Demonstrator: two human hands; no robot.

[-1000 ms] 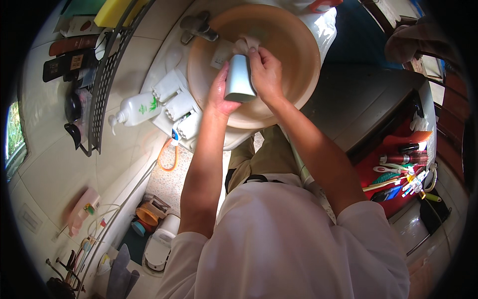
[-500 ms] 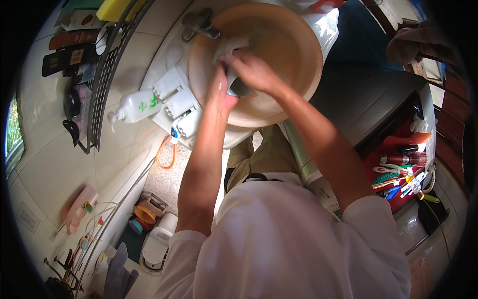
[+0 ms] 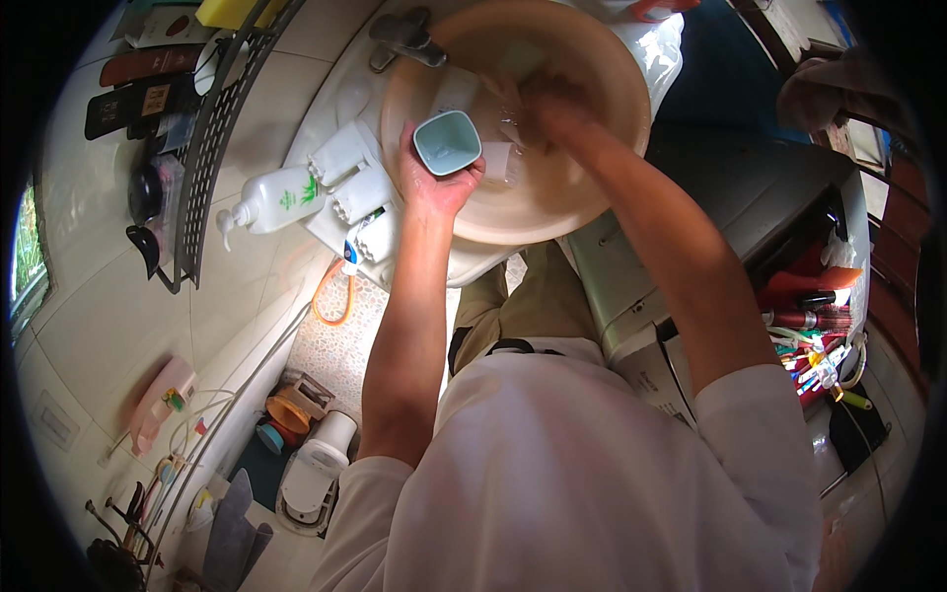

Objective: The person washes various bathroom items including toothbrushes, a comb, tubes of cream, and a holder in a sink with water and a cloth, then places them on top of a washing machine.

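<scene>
My left hand [image 3: 436,189] is wrapped round a squarish cup [image 3: 449,144] with a pale blue inside, its mouth facing up toward me. It is held over the left side of a wide peach-coloured basin [image 3: 604,183] of water. On the basin's right side my right hand [image 3: 560,107] is down in the water, smeared by motion, so its fingers and anything in them cannot be made out. Between the hands lie a whitish container [image 3: 457,91] and a pale, see-through piece [image 3: 490,163]. A pale green patch [image 3: 521,59] shows farther back in the water.
A tap [image 3: 407,37] stands at the basin's back left. Left of the basin are a white pump bottle [image 3: 281,202] and a white holder [image 3: 355,187]. A black wire rack [image 3: 212,138] hangs on the tiled wall. A dark-topped appliance [image 3: 725,187] stands at the right.
My hands have parted. The cup has turned mouth up in my left hand, and my right hand has moved right, away from it, into the water.
</scene>
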